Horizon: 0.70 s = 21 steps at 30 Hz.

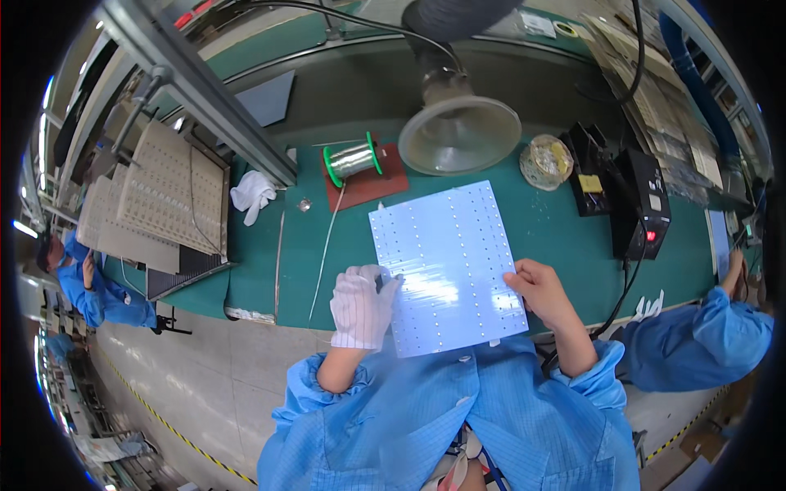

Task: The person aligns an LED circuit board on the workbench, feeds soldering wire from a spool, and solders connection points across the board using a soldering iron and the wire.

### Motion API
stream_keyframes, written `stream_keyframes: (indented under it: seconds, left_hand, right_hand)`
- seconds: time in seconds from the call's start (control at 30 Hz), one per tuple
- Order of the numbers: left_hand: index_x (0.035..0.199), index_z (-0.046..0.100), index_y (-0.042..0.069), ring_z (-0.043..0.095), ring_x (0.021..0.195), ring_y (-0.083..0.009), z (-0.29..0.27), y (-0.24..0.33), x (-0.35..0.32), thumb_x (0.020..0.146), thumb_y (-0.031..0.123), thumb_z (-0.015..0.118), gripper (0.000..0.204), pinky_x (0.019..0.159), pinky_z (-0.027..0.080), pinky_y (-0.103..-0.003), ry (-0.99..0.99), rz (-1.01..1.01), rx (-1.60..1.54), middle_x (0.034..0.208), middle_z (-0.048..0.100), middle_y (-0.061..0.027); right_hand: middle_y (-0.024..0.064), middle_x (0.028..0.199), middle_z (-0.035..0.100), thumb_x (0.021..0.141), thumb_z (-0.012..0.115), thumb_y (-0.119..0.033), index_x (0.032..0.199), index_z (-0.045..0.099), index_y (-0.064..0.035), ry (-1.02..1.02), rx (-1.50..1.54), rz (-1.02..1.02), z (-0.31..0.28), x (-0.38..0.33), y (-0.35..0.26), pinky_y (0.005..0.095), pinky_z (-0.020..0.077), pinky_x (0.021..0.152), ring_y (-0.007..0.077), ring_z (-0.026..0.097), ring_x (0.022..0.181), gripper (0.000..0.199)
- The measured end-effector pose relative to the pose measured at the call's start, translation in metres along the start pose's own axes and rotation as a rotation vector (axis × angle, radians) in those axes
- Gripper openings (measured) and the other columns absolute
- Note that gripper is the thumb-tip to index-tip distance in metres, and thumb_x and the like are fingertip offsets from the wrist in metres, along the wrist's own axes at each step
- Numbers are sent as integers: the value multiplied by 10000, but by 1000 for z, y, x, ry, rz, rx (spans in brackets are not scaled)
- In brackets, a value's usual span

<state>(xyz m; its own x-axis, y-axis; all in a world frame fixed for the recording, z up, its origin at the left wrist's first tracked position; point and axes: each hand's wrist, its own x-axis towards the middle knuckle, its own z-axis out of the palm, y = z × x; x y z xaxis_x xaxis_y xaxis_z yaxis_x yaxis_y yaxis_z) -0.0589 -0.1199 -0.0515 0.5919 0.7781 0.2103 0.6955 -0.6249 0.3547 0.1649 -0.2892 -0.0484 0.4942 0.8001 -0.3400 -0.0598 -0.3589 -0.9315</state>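
Observation:
A pale blue-white circuit board panel [446,245] with rows of small dots is held up in front of me, above the near edge of the green bench. On its left edge, my left hand [360,307] in a white striped glove grips it between thumb and fingers. My bare right hand [536,288] pinches the right edge. Light glares off the middle of the board. Beyond it, a spool of solder wire [352,162] with green flanges rests on a red-brown block [389,176], and a strand of wire runs from it toward the near edge.
A funnel-shaped extraction hood [460,135] hangs behind the board. To the right are a glass jar [546,162] and a black soldering station [641,204] with a red light. A rack of panels [168,192] and a white glove [254,195] lie left. Co-workers [696,340] sit at both sides.

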Motion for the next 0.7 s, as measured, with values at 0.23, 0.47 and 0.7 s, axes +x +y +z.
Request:
stream_keyframes:
  seconds: [0.23,0.47,0.7]
  left_hand:
    - [841,601,47,568,736,-283,2,6,7,735,304,721,303,616,477,-382,-30,38,123,795,580,-122]
    - [848,606,58,572,778,-288,-14,20,18,720,315,727,312,653,478,-379,-104,53,268,800,588,-116]
    - [1182,544,108,418,1200,-327,-7,56,50,674,463,718,643,976,349,-458,-195,419,140,1254,469,-164]
  right_hand:
    - [156,639,611,847,586,-389,733,588,-47,151,-934,-83,4,0,-9,413,472,547,321,615,612,361]
    - [131,633,613,853,562,-423,751,567,-62,211,-1077,-180,3,10,-8,407,476,521,310,618,611,375]
    - [149,1176,553,825,615,-309,1097,577,-65,379,-1041,-624,4,21,-4,408,399,921,295,468,1159,367]
